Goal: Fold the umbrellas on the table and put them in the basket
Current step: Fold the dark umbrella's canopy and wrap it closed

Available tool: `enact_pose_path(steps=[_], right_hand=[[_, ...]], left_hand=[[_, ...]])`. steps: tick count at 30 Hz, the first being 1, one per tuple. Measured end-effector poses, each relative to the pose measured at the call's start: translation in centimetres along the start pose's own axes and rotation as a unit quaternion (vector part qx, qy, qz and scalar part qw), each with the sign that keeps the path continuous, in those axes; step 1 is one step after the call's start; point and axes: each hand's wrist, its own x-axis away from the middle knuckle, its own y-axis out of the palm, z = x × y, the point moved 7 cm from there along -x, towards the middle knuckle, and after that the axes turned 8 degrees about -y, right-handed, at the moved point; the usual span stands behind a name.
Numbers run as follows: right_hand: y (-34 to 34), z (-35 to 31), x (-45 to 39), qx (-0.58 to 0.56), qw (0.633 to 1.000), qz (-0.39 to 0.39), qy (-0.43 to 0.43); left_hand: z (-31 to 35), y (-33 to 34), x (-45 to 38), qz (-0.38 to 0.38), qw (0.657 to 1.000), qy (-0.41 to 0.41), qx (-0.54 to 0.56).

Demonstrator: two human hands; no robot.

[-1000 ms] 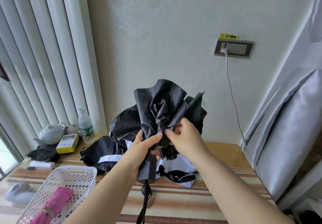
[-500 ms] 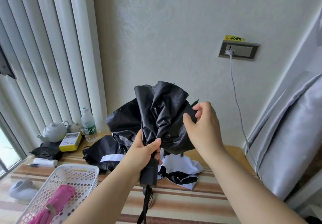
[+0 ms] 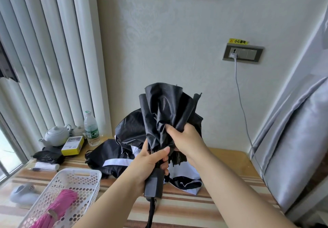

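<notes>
2 umbrellas sit out of the basket. 1 of them, a black-and-white umbrella point(image 3: 113, 158), lies spread open on the striped worktop point(image 3: 204, 208) at its far middle, against the wall. The other, a black umbrella point(image 3: 165, 114), is held upright above the worktop in front of it, canopy bunched and crumpled at the top, black handle point(image 3: 154, 185) pointing down with a strap hanging below.

At the near left stands the white perforated basket point(image 3: 83, 176), with 1 folded pink umbrella point(image 3: 58, 208) lying inside it.

The left hand point(image 3: 150, 164) is wrapped around the black umbrella just above the handle, fingers curled tight over the gathered cloth. The right hand point(image 3: 184, 139) grips the bunched canopy a little higher and to the right, fingers closed on the fabric.

Along the far left of the worktop are a white teapot point(image 3: 55, 135), a clear water bottle point(image 3: 91, 128) just to its right, a yellow box point(image 3: 72, 145) nearer, and a black bundle point(image 3: 48, 156) beside a white roll point(image 3: 47, 166). A pale grey gadget point(image 3: 23, 194) lies left of the basket. On the wall at right, a socket point(image 3: 242, 53) carries a white cable point(image 3: 239, 96) running down.
</notes>
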Motion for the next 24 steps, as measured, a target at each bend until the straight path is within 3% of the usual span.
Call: enact_pose_path(steps=[5,10,14,18,22,24], right_hand=[[-1.5,-0.9,0.3,0.05,0.994,0.054,-0.075],[-1.3,-1.8,1.1,0.123,0.981,0.068,-0.13],[-0.5,-1.4,1.5,0.147,0.978,0.055,-0.138],[-0.2,-1.0,1.0,0.109,0.987,0.038,-0.11],[-0.5,0.8,0.2,-0.113,0.993,0.033,-0.021],[-1.9,0.6,0.2,-0.132,0.988,0.067,-0.035]], left_hand=[[0.4,-0.3,0.5,0.006,0.997,-0.056,-0.062],[0.2,-0.5,0.5,-0.01,0.988,-0.145,-0.057],[-0.5,-0.6,0.2,0.044,0.981,-0.16,-0.097],[-1.5,-0.9,-0.6,0.071,0.987,-0.128,-0.064],[-1.6,-0.6,-0.5,-0.006,0.985,-0.167,0.041],[-1.6,-0.6,-0.3,-0.029,0.975,-0.185,0.119]])
